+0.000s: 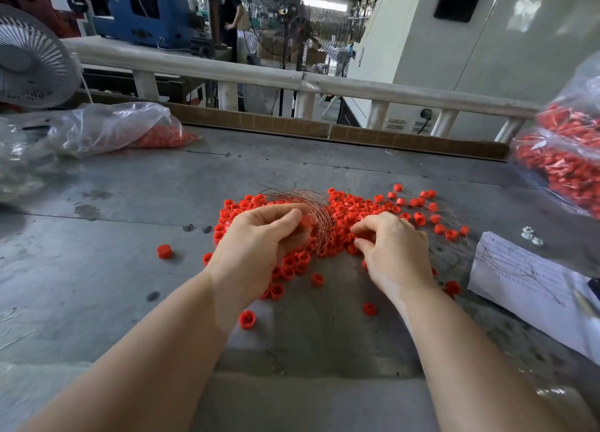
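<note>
Red plastic caps (357,210) lie loose in a heap at the middle of the grey metal table (97,269), outside any container. We record the left hand (259,240) over the left part of the heap. Its thumb and forefinger are closed on one red cap (306,221), and a bundle of thin wires (311,201) fans up and away from the same grip. The right hand (393,249) rests on the right part of the heap with its fingers curled downward and their tips among the caps. We cannot tell whether they hold one.

Containers:
- A clear plastic bag (107,129) lies on its side at the far left of the table, with a small lot of red caps in its right end.
- A second, crumpled clear bag (19,168) lies beside it at the left edge. Its contents are blurred and we cannot tell what they are.
- A full clear bag (565,158) at the right edge bulges with red caps that carry wires.

Near the full bag, a printed paper sheet (519,275) lies flat with stray wires across it. Two small white parts (531,236) sit just beyond its top corner. One stray cap (164,251) stands well apart, left of the heap.
</note>
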